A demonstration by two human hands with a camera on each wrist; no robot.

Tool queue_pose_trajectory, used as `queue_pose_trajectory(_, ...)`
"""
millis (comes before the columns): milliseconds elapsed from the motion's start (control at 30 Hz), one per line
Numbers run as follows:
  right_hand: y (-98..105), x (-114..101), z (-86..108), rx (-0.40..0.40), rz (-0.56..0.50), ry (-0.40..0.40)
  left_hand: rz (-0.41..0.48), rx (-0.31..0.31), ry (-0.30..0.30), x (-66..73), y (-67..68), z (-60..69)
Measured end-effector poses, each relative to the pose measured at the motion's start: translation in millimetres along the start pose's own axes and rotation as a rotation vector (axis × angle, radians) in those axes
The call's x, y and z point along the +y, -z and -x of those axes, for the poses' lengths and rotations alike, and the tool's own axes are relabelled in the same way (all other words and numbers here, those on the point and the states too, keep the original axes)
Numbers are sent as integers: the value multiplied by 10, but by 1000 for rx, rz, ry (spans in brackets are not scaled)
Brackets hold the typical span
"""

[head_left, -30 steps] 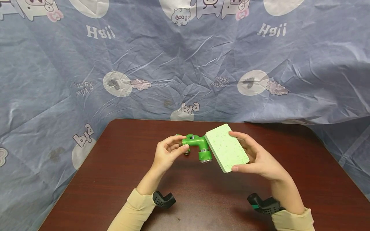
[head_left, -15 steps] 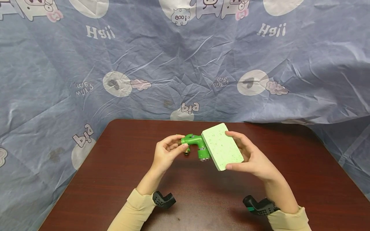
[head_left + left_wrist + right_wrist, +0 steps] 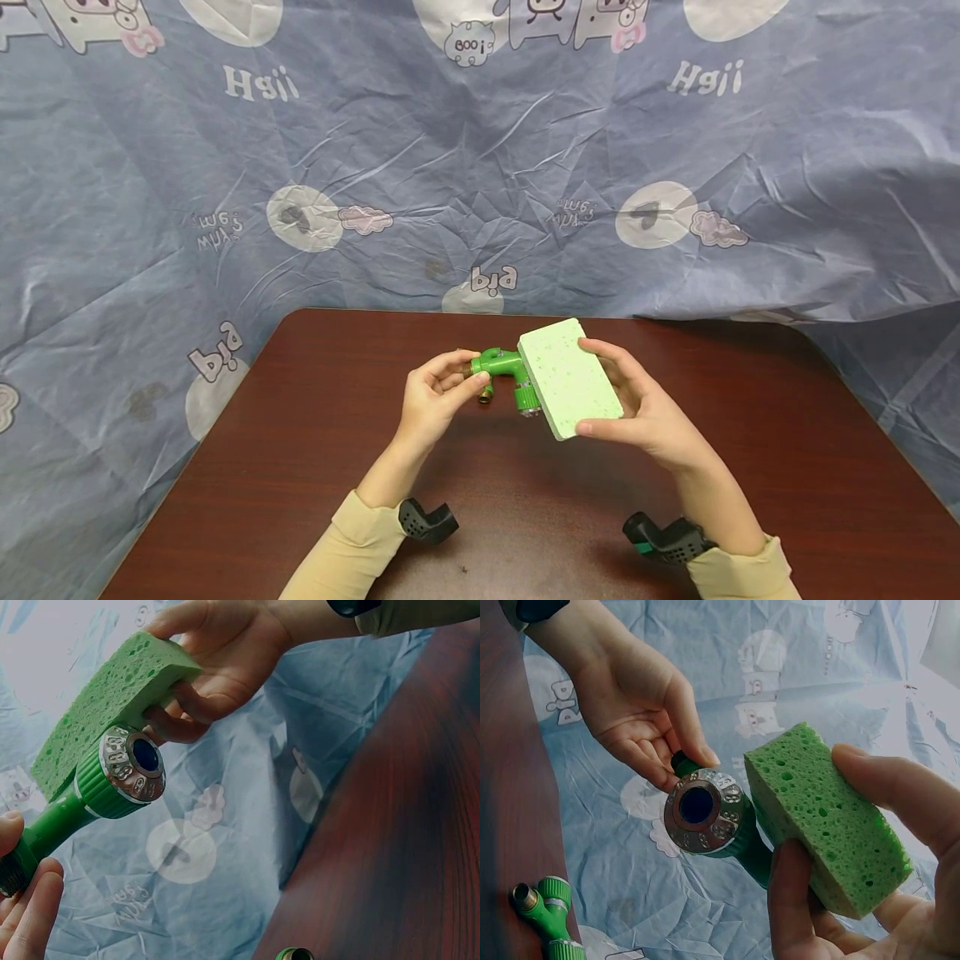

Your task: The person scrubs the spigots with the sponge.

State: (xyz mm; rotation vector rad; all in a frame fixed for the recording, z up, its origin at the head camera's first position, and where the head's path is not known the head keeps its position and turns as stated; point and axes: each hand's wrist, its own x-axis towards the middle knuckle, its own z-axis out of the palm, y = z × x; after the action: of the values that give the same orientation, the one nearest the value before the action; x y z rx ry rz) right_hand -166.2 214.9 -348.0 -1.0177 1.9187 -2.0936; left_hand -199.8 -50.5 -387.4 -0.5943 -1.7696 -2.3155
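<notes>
Presently the green nozzle [image 3: 501, 365] is in the air above the table [image 3: 315, 433], its narrow end pinched by the left hand [image 3: 431, 398]. It looks stiff and smooth, perhaps slippery; the neck seems good to hold. Close against its head, the right hand [image 3: 648, 417] grips by the edges a probably light, soft sponge [image 3: 566, 379]. A second green fitting [image 3: 551, 919] rests on the dark tabletop; behind hangs wrinkled blue cloth [image 3: 450, 167].

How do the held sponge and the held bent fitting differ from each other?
The sponge is a porous block; the bent fitting is tubular, with a ribbed collar. The right hand holds the sponge; the left hand holds the bent fitting. The sponge looks paler than the bent fitting. Both are green.
</notes>
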Motion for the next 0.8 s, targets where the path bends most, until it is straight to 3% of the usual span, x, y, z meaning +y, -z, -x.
queue_pose_trajectory(133, 9, -18, 7, -16, 16, -7, 8, 13, -3, 8, 4, -3)
queue_pose_trajectory(400, 73, -47, 39, 35, 25, -12, 10, 28, 2, 6, 17, -12)
queue_pose_trajectory(800, -79, 8, -1, -45, -10, -45, 21, 37, -8, -20, -4, -5)
